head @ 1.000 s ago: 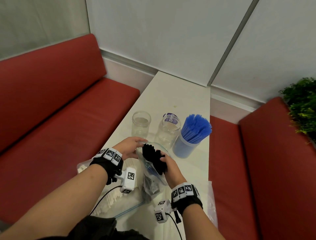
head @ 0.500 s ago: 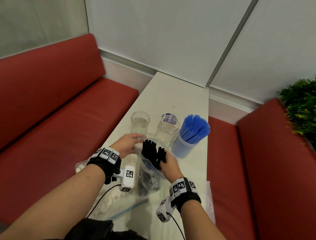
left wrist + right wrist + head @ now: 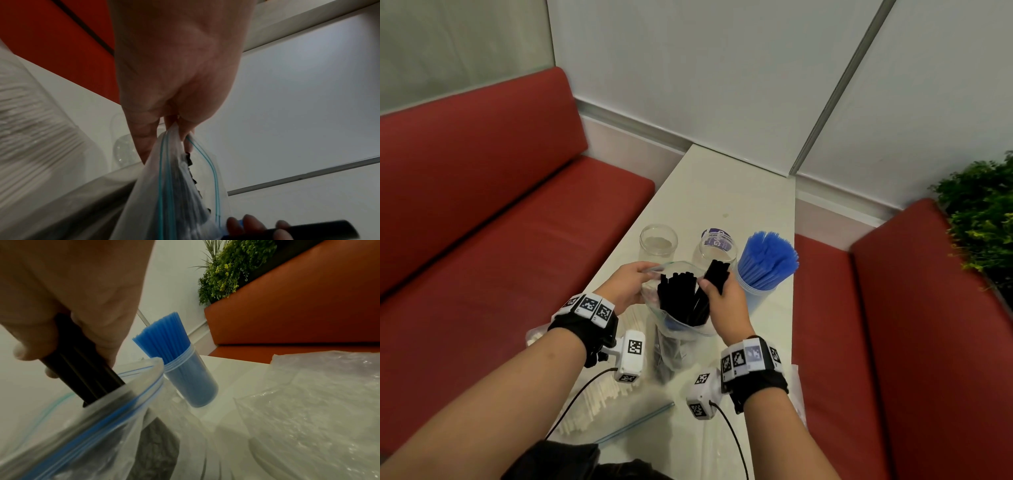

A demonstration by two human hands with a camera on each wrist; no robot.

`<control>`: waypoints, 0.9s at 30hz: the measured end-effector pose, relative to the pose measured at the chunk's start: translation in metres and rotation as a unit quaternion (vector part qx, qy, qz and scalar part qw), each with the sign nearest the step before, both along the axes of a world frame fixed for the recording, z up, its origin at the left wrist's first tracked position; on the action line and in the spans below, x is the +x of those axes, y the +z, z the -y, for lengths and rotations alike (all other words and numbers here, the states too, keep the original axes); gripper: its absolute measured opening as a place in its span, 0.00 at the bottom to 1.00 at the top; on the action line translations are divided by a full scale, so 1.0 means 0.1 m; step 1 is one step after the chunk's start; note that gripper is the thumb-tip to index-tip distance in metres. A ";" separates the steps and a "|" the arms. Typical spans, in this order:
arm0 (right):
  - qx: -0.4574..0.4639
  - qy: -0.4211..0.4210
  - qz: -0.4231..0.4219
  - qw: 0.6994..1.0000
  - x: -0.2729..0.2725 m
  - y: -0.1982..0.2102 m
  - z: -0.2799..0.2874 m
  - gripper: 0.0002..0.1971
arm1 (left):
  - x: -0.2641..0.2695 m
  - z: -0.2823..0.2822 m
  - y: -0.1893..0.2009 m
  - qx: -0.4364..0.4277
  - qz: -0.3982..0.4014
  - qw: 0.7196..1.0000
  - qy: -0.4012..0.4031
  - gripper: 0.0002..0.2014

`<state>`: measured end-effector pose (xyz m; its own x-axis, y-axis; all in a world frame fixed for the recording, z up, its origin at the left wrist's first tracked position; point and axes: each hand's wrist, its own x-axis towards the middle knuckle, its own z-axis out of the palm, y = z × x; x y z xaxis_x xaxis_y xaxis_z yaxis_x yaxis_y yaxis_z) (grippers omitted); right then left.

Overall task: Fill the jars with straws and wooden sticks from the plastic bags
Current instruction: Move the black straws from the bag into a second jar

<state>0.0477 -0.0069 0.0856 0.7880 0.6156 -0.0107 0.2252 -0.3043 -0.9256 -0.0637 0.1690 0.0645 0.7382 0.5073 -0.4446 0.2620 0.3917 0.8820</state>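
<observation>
A clear zip bag [image 3: 681,329] of black straws [image 3: 678,298] stands upright on the white table [image 3: 722,192]. My left hand [image 3: 630,284] pinches the bag's rim [image 3: 164,146] and holds its mouth wide. My right hand [image 3: 722,301] grips a bundle of black straws [image 3: 717,274] [image 3: 82,369], partly lifted out of the bag's mouth. Behind the bag stand two clear jars, one on the left [image 3: 658,241] and one in the middle [image 3: 717,248], both without straws. Right of them, a jar [image 3: 760,294] is packed with blue straws [image 3: 768,257] [image 3: 164,335].
A bag of white straws [image 3: 592,404] lies flat at the near left. An empty-looking clear bag [image 3: 308,402] lies at the near right. Red benches [image 3: 482,212] flank the narrow table. A green plant [image 3: 983,216] sits at the far right.
My right hand has risen and shifted right, drawing a bundle of black straws up out of the bag. The left hand keeps its hold on the bag's rim.
</observation>
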 end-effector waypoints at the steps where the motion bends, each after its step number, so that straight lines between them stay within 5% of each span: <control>1: -0.018 0.011 -0.001 1.000 -0.01 0.03 -0.01 0.14 | 0.00 -0.01 -0.02 0.001 -0.004 1.000 -0.001 0.13; 5: -0.053 0.052 0.006 0.997 0.06 0.35 -0.03 0.15 | -0.01 -0.04 -0.08 -0.002 -0.014 1.000 -0.006 0.13; 12: 0.182 -0.035 0.035 0.982 0.82 1.33 -0.38 0.10 | 0.01 -0.06 -0.06 0.014 -0.039 0.999 -0.024 0.13; 18: 0.102 -0.095 0.039 0.989 1.12 0.68 -0.74 0.19 | 0.03 -0.05 -0.02 0.016 -0.046 0.998 -0.036 0.13; 21: 0.057 -0.089 0.018 0.994 1.14 0.36 -0.78 0.14 | 0.04 -0.04 -0.01 0.016 -0.051 0.998 -0.041 0.12; 27: 0.044 -0.078 -0.028 0.996 1.16 0.16 -0.74 0.19 | 0.05 -0.08 -0.02 0.021 -0.060 0.997 -0.041 0.12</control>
<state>0.1638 0.0675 0.1012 0.8739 0.4861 -0.0088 0.1282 -0.2478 -0.9603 -0.0591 0.1769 0.0625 0.7206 0.4677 -0.5119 0.3962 0.3282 0.8575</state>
